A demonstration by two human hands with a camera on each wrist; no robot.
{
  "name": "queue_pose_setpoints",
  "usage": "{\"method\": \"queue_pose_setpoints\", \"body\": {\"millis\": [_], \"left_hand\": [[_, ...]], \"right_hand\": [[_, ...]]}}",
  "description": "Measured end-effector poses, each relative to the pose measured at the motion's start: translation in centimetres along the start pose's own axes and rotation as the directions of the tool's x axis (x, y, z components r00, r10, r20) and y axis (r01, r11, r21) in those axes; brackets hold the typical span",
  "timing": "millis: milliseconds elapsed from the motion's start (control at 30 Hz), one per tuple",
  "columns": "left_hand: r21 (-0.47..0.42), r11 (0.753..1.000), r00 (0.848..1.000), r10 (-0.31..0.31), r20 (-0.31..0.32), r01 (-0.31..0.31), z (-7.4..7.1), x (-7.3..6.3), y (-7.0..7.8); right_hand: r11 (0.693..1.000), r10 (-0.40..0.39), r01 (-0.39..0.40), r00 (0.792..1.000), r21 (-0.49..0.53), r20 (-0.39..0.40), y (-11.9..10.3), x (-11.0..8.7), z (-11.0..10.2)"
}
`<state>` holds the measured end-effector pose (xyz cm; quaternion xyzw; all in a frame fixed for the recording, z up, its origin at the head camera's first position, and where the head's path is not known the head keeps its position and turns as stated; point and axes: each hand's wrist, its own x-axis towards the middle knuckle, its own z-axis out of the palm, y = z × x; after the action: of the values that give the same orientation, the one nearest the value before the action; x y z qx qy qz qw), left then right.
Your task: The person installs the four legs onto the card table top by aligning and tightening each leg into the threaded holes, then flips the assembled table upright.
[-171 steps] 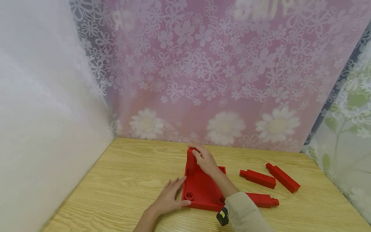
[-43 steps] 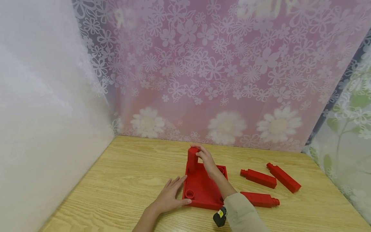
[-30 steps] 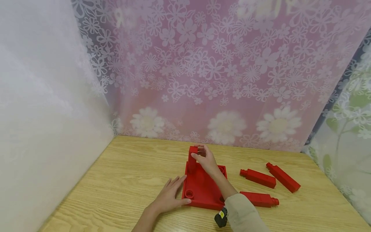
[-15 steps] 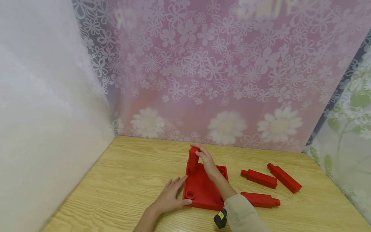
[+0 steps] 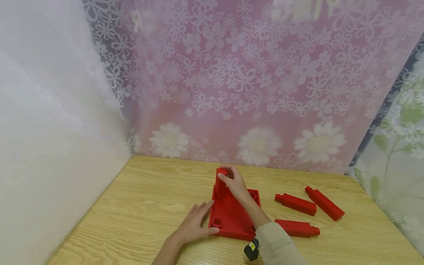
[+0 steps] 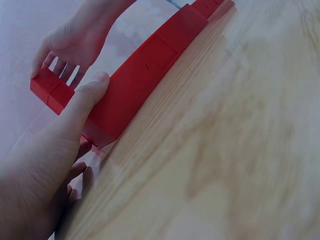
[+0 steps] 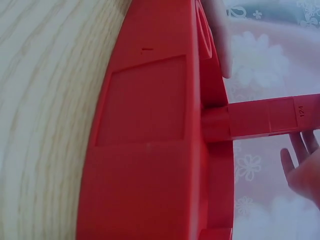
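A shallow red square base [image 5: 232, 215] lies on the table with its hollow side up and round sockets in its corners. In its far left corner a red square post [image 5: 221, 183] stands upright. My right hand [image 5: 234, 183] grips the post's top, thumb on the near side and fingers behind. In the right wrist view, the post [image 7: 270, 117] meets the base at a round neck. My left hand [image 5: 194, 226] spans the near left corner of the base, thumb at the front wall and extended fingers along the left side. My right forearm partly hides the near right corner.
To the right lie three more red posts with narrow round ends: one near the base [image 5: 296, 228], one behind it [image 5: 296, 204], and one slanting at the far right [image 5: 324, 203]. A floral curtain [image 5: 232, 92] hangs behind the wooden table [image 5: 132, 206].
My right hand alternates between thumb-near and thumb-back grips on the post's top, the post rotating slightly in its corner. My left hand, the base and the loose posts keep their places.
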<state>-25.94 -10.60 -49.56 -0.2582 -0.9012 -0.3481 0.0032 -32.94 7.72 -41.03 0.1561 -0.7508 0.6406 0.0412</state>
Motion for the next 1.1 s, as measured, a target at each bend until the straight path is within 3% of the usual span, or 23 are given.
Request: {"method": "queue_pose_setpoints", "body": {"millis": [233, 433, 933, 1100], "left_hand": [[0.002, 1.0, 1.0, 0.005, 0.002, -0.005, 0.1, 0.0, 0.1], [0.008, 1.0, 1.0, 0.006, 0.002, -0.006, 0.1, 0.2, 0.1], [0.0, 1.0, 1.0, 0.0, -0.009, 0.0, 0.1, 0.0, 0.1], [-0.012, 1.0, 1.0, -0.005, -0.008, 0.005, 0.0, 0.0, 0.2]], "right_hand": [[0.983, -0.025, 0.002, 0.992, -0.182, -0.126, 0.6, 0.5, 0.5], [0.96, -0.075, 0.028, 0.984, -0.278, -0.161, 0.4, 0.4, 0.6], [0.922, -0.142, 0.056, 0.969, -0.384, -0.2, -0.3, 0.1, 1.1], [0.916, -0.125, 0.029, 0.969, -0.399, -0.215, -0.5, 0.1, 1.2]]}}
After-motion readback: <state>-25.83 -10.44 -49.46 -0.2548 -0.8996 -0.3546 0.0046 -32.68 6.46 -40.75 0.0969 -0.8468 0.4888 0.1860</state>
